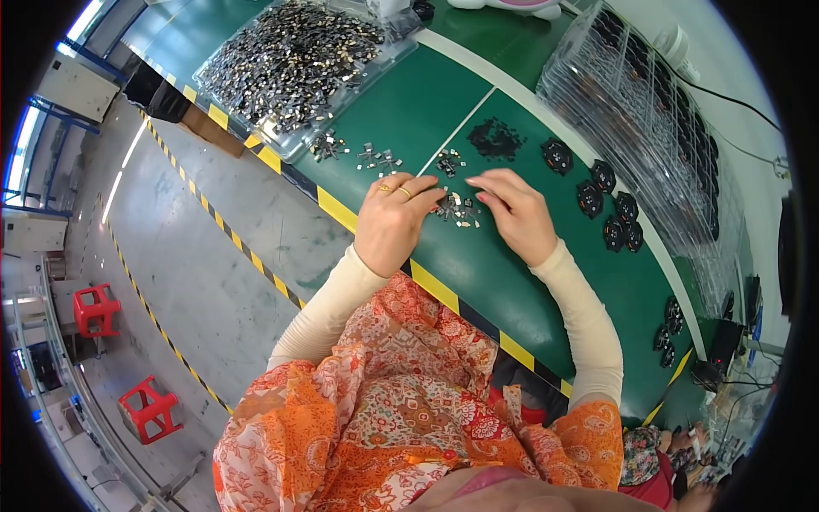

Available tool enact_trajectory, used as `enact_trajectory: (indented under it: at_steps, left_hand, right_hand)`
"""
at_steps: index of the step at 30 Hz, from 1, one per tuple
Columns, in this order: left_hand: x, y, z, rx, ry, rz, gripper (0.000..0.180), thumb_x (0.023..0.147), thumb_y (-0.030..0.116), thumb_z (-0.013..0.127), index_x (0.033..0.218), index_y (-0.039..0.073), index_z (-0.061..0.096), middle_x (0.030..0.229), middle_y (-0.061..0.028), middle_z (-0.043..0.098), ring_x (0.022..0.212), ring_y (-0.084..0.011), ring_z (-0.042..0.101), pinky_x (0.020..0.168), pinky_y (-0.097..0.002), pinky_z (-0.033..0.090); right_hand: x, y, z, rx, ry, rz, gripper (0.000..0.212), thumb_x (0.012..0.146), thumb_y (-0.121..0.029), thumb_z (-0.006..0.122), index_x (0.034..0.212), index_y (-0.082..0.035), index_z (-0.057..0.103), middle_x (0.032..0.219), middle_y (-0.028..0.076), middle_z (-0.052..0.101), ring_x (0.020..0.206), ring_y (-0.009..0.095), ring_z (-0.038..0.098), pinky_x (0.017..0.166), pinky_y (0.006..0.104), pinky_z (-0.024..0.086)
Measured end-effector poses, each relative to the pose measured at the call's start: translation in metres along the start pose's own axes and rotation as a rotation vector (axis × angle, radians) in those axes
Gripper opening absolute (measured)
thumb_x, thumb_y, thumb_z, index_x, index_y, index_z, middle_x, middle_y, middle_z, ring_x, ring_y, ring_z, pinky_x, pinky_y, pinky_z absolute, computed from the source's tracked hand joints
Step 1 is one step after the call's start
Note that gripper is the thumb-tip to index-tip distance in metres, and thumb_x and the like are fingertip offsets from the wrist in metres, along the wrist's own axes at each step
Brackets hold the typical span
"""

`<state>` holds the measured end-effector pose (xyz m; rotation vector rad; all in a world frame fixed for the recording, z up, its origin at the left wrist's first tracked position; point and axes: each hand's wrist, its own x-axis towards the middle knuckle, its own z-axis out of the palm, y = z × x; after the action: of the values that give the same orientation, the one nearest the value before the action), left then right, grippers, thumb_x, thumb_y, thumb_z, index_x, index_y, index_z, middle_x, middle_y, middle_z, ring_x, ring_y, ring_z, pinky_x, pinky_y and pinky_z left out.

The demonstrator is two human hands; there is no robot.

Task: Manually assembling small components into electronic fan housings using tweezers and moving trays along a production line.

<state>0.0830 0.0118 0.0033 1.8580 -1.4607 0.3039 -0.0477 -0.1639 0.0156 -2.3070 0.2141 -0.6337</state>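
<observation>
My left hand [391, 224], with two rings, is over the green table, its fingers bent together by a small pile of little black and metal parts [461, 211]. Whatever its fingertips pinch is too small to make out. Across the pile is my right hand [520, 218], thumb and forefinger slightly apart, with nothing visible between them. Another small cluster of black and metal parts [449, 160] lies just beyond the fingertips. Farther off is a patch of tiny black pieces [496, 138]. More metal-tipped parts [380, 158] are scattered left of my hands.
A clear tray [294, 149] heaped with small parts stands at the far left. Several round black units [589, 198] lie on the right. Behind them are stacked clear plastic trays [631, 128]. Yellow-black tape [435, 286] marks the near table edge. Red stools [149, 410] stand on the floor.
</observation>
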Motion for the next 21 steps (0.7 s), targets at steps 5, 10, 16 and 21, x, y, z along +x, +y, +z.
enact_trajectory:
  at_steps: [5, 10, 16, 21]
  left_hand:
    - [0.001, 0.011, -0.003, 0.081, 0.024, -0.107, 0.019, 0.078, 0.008, 0.070, 0.097, 0.011, 0.073, 0.094, -0.0039, 0.061, 0.090, -0.0247, 0.059, 0.079, -0.0372, 0.044]
    - [0.006, -0.001, -0.005, 0.205, 0.009, -0.119, 0.020, 0.080, 0.011, 0.069, 0.100, 0.011, 0.072, 0.093, -0.0063, 0.059, 0.088, -0.0255, 0.058, 0.077, -0.0374, 0.044]
    - [0.030, -0.012, 0.016, 0.211, -0.042, -0.035, 0.022, 0.080, 0.017, 0.071, 0.102, 0.013, 0.072, 0.093, -0.0057, 0.061, 0.090, -0.0258, 0.059, 0.078, -0.0382, 0.046]
    - [0.029, -0.021, 0.018, 0.092, -0.040, -0.005, 0.011, 0.082, 0.018, 0.071, 0.090, 0.011, 0.073, 0.092, -0.0057, 0.061, 0.088, -0.0257, 0.059, 0.079, -0.0379, 0.048]
  right_hand:
    - [0.010, -0.005, 0.005, -0.032, -0.107, -0.134, 0.022, 0.083, -0.014, 0.074, 0.104, -0.008, 0.071, 0.093, 0.007, 0.062, 0.073, 0.023, 0.065, 0.063, 0.0319, 0.052]
    - [-0.006, -0.018, 0.021, -0.260, -0.122, -0.197, 0.024, 0.078, -0.023, 0.078, 0.095, -0.010, 0.069, 0.090, 0.004, 0.061, 0.070, 0.021, 0.066, 0.058, 0.0326, 0.052]
    - [-0.016, -0.021, 0.005, -0.230, -0.020, -0.276, 0.016, 0.078, -0.011, 0.074, 0.093, -0.007, 0.070, 0.092, 0.005, 0.063, 0.070, 0.023, 0.066, 0.058, 0.0320, 0.052]
    - [-0.026, -0.012, -0.035, 0.222, 0.029, 0.262, 0.013, 0.091, -0.010, 0.067, 0.092, 0.002, 0.071, 0.081, 0.005, 0.068, 0.064, 0.010, 0.058, 0.058, 0.0235, 0.044]
